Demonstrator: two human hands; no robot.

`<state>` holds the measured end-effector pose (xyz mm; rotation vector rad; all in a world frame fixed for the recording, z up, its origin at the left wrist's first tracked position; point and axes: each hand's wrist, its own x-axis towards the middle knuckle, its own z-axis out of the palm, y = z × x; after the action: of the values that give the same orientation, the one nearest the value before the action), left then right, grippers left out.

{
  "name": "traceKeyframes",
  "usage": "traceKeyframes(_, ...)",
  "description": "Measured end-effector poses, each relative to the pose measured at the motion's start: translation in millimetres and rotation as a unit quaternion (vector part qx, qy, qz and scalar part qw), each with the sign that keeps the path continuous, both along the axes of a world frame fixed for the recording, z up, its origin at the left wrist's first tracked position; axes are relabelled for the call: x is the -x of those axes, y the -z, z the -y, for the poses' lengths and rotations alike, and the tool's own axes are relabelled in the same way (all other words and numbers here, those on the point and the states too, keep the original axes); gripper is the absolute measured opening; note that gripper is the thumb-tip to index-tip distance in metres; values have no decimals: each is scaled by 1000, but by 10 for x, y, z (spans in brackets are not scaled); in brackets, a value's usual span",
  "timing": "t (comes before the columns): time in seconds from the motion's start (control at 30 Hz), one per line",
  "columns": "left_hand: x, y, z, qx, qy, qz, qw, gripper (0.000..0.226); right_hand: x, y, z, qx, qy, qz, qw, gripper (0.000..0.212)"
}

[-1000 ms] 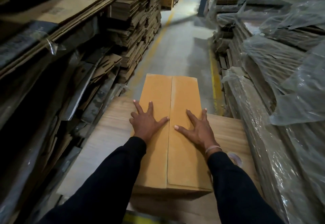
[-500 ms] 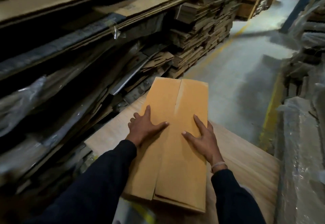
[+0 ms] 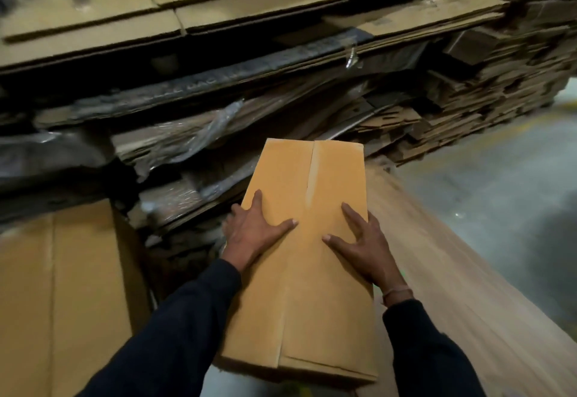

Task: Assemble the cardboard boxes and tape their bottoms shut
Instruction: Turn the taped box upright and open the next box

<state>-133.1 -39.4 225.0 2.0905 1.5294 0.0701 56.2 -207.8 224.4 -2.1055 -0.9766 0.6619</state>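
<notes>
Now pressing box (image 3: 299, 272) flaps: left hand (image 3: 253, 231) flat, fingers over edge; right hand (image 3: 363, 248) splayed flat. Light, stiff, crushable; hold side edges.

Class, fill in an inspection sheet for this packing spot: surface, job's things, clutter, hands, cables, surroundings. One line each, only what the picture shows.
Surface: wooden board, partly covered by the box.
Job's things: box lying flaps-up, the two flaps meeting at a centre seam; no tape seen on the seam, no tape roll in view.
Clutter: another yellow cardboard piece at the lower left.
Hands: left hand at the box's left edge, thumb flat on top; right hand spread flat on the right flap.
Cables: nothing seen.
Surroundings: stacks of flattened cardboard, some under plastic wrap; concrete floor at right.
</notes>
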Motion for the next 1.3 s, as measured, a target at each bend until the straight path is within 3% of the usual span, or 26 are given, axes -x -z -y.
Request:
traceKeyframes(0.27,1356,-41,-37,18,-46,-6,999,109,1195,-127,-218,15,-60,-6,998,91)
traceKeyframes(0.57,2505,-289,127,28,-21,38,999,96,1925,-346,-116,0,-107,-4,994,84)
traceKeyframes(0.87,3271,-524,388,-37,-74,72,994,98,2520,-577,-296,-29,-151,-43,987,79)
traceKeyframes(1.3,4143,-798,320,-90,-166,78,979,99,3238,-843,-828,-46,-232,-26,971,79)
